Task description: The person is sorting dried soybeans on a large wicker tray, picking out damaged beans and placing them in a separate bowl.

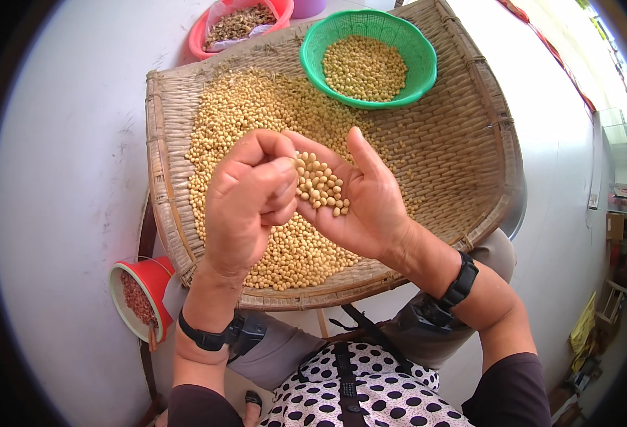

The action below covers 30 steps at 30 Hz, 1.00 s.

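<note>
Palm up, my right hand (380, 203) cradles a small pile of pale yellow soybeans (321, 184). My left hand (249, 197) is beside that pile, its fingers curled in and the thumb pressed to the index finger. Whether a bean sits inside that pinch is hidden. Both hands are above a large woven bamboo winnowing basket (452, 133), where a broad heap of soybeans (249, 107) covers the left and middle part. At the basket's far side stands a green plastic colander (424, 80) with more soybeans (364, 66) in it.
Beyond the basket is a pink basin (197, 40) with a lined load of dried brown pieces, near a purple container (308, 6). A red bucket (158, 272) with reddish contents is at the left. The basket's near rim (313, 301) lies over my knees. Shelving (620, 160) is far right.
</note>
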Available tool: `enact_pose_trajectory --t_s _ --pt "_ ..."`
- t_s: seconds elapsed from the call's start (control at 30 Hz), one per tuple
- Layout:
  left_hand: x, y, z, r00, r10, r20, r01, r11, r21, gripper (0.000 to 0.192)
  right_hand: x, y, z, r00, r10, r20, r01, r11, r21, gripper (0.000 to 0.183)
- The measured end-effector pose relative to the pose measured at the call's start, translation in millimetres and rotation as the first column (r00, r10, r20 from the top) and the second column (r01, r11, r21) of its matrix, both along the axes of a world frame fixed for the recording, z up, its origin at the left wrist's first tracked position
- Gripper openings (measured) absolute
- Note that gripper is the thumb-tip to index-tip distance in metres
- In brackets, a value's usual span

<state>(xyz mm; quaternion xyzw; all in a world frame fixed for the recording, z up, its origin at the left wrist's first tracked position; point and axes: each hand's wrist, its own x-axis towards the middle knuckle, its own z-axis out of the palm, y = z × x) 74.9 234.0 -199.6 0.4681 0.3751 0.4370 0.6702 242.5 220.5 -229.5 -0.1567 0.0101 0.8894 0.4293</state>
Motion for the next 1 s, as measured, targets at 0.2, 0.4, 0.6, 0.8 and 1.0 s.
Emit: enact_pose_trajectory --t_s 0.2,0.4,0.6,0.8,1.0 --pt "-27.2 16.0 4.1 0.796 0.115 0.595 0.093 0.947 -0.308 0.019 -3.2 3.4 4.2 0.992 -0.077 -0.095 0.078 0.997 0.004 0.067" --pt "-24.8 6.2 11.0 0.993 0.053 0.104 -0.043 0.994 -0.098 0.025 -2.2 4.6 5.5 0.988 -0.106 -0.116 0.105 0.994 -0.010 0.068" --pt "-12.6 -6.0 -1.5 0.819 0.248 -0.517 0.150 0.778 0.611 0.039 0.4 6.8 1.2 0.985 -0.110 -0.133 0.116 0.992 0.041 0.069" --pt "-11.6 -18.0 8.1 0.524 0.179 -0.833 0.488 0.738 0.466 0.058 1.3 12.5 2.0 0.976 -0.174 -0.129 0.181 0.983 0.043 0.069" --pt "-3.4 -21.7 6.0 0.549 0.197 -0.812 0.471 0.730 0.495 0.060 2.0 13.2 2.9 0.977 -0.179 -0.115 0.187 0.980 0.065 0.070"
